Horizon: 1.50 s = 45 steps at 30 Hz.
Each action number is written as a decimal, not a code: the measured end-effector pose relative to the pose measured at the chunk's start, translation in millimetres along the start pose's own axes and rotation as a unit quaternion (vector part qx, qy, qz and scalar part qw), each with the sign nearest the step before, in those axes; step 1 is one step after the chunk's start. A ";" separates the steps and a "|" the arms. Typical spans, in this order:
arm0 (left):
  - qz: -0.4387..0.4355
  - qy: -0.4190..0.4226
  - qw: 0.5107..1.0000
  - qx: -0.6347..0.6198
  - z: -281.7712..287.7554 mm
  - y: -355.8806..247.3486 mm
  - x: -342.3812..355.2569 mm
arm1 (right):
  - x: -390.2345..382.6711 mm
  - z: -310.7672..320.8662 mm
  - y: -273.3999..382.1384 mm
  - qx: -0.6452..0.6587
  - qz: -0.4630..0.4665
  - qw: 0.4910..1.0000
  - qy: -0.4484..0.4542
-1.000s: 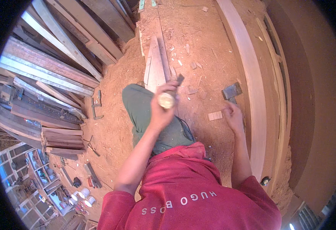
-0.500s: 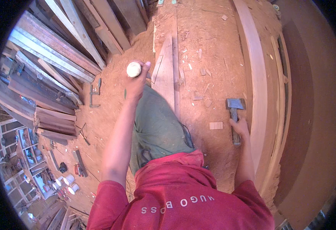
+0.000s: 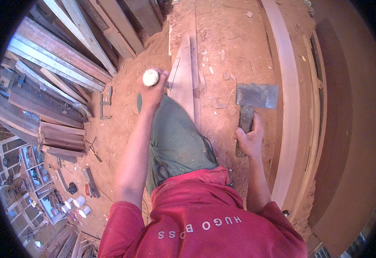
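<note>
The left hand (image 3: 155, 88) is closed around a tool (image 3: 150, 78), and the hand hides most of it. Only the round, pale top shows well. A small dark bit sticks out on the right side of the fist, close to the board (image 3: 182, 73), but it is too small to make out — I cannot tell if it touches the wood. Most of the left fingers are out of sight under the fist.

The right hand (image 3: 251, 138) holds a hammer (image 3: 257, 95) by its short, thick handle. The thumb lies on the left side of the handle, and the hand covers part of the lower end. How high the hammer is over the floor (image 3: 222, 38) is hard to tell.

The near end of the board is hidden by the leg (image 3: 179, 142) in green pants. The plank (image 3: 287, 99) on the right is cut off at the top of the view.

The hammer has a wide, flat, gray head with scuffed marks — the handle is dark and worn. The board is pale pink-brown and gets thin at its far end, with dark lines near its left edge. It lies on the dusty floor, between the two hands and ahead of them. Wood chips (image 3: 220, 105) lie to its right.
</note>
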<state>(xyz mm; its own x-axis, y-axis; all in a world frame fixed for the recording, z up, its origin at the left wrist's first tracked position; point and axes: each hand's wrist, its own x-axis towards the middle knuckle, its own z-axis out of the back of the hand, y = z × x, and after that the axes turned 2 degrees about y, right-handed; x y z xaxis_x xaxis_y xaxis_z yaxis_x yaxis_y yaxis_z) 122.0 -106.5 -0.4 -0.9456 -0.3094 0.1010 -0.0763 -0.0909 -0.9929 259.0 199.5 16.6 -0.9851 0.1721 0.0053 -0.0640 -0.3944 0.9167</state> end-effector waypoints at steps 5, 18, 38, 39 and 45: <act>0.043 -0.008 0.999 -0.020 -0.6 5.8 1.0 | 16.7 -21.6 52.1 0.067 0.060 0.994 0.059; -0.004 0.018 0.998 0.057 -2.6 -6.0 -10.9 | 87.7 -74.7 159.7 -0.284 0.192 0.883 0.322; -0.028 0.063 0.997 -0.036 8.0 6.6 6.4 | 51.0 -51.9 110.5 0.010 0.039 0.982 0.185; -0.026 0.064 0.997 -0.038 6.5 5.3 7.1 | 51.1 -51.7 110.0 0.004 0.044 0.982 0.185; -0.020 0.067 0.997 -0.037 4.4 -0.4 8.7 | 48.3 -52.3 110.5 -0.005 0.050 0.980 0.192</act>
<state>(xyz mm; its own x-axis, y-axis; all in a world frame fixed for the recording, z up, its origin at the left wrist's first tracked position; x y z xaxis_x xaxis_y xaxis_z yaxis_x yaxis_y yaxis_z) 115.2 -113.3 1.1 -0.9747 -0.1770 0.1366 -0.1336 -0.0288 -0.9906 196.0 117.0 97.3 -0.9740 -0.2189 -0.0576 0.0362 -0.4018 0.9150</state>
